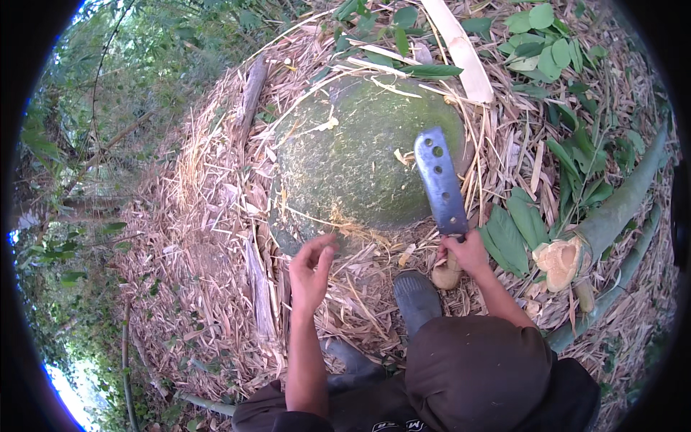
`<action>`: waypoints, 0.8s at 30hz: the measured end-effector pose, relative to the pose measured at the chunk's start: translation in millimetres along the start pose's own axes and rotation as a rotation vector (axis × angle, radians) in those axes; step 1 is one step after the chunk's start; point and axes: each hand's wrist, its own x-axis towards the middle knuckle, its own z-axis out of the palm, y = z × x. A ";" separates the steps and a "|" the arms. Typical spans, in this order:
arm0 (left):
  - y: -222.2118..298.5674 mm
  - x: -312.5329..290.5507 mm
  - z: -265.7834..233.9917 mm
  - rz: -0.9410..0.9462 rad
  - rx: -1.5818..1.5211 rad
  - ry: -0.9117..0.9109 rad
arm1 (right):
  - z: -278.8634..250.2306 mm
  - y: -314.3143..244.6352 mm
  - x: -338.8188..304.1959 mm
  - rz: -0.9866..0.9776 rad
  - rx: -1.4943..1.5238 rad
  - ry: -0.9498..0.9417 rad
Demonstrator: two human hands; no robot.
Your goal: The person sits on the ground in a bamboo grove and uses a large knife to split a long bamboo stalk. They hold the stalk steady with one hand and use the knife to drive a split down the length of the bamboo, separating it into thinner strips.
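Note:
My right hand (468,253) is closed round the grip of a broad cleaver (441,183). Its wide steel blade has several round holes and points away from me, over the right edge of a mossy boulder (360,155). Below that hand is a rounded tan end (447,276), perhaps the cleaver's wooden handle. At the boulder's near edge, my left hand (311,272) hovers with its fingers loosely bent and apart, and nothing shows in it. Pale shavings (349,225) lie on the stone close to its fingertips.
Dry leaves and bamboo litter (194,266) cover the ground. A thick green bamboo stem (622,205) with a cut pale end (560,263) lies at right beside leafy twigs (518,227). A split bamboo strip (464,54) rests beyond the boulder. My boot (417,299) stands near it.

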 end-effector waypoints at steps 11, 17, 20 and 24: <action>174.0 -10.3 -53.2 0.632 -0.522 -0.113 | -91.1 4.5 9.4 0.096 0.377 0.554; 278.0 -36.4 -63.3 0.587 -0.606 -0.399 | -130.1 23.5 38.4 0.163 0.294 0.599; 281.6 -33.0 -56.0 0.551 -0.744 -0.575 | -143.8 12.5 32.8 0.242 -0.461 0.639; 278.0 -37.5 -46.7 0.470 -0.865 -0.693 | -89.1 -68.9 12.3 0.298 -1.312 0.695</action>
